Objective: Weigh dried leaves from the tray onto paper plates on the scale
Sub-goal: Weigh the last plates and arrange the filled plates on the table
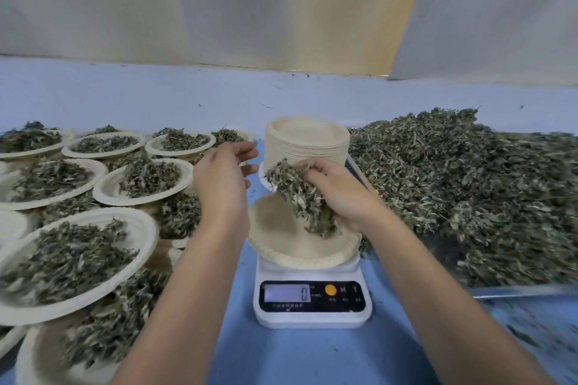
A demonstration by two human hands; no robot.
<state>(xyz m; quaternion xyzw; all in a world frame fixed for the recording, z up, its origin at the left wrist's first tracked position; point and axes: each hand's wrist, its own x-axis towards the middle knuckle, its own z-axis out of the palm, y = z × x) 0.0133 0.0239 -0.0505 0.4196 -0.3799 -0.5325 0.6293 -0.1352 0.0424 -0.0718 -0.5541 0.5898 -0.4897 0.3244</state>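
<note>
- Front middle of the blue worktop (297,359): white digital kitchen scale (312,297), showing 0 on its display.
- On the scale: round beige paper plate (281,247), bare of leaves, so this portion looks only just begun.
- Just above that plate: right hand (344,197) clenched round a loose bunch of grey-green dried leaves (300,197). Cannot tell whether the lowest leaves touch the plate.
- Beside it, over the plate's left rim: left hand (223,178), fingers relaxed and spread, holding nothing.
- Along the left edge, front to back: many filled paper plates (72,259), overlapping in layers, so a good share looks done.
- Behind the scale: tall stack of empty beige paper plates (306,141).
- Along the right edge: big heap of dried leaves (469,184) on a metal tray (516,292), so much seems left to weigh.
- Tight at both sides, with filled plates near the left forearm and the tray just beside the right. Open room only down onto the scale and along the bare far edge.
</note>
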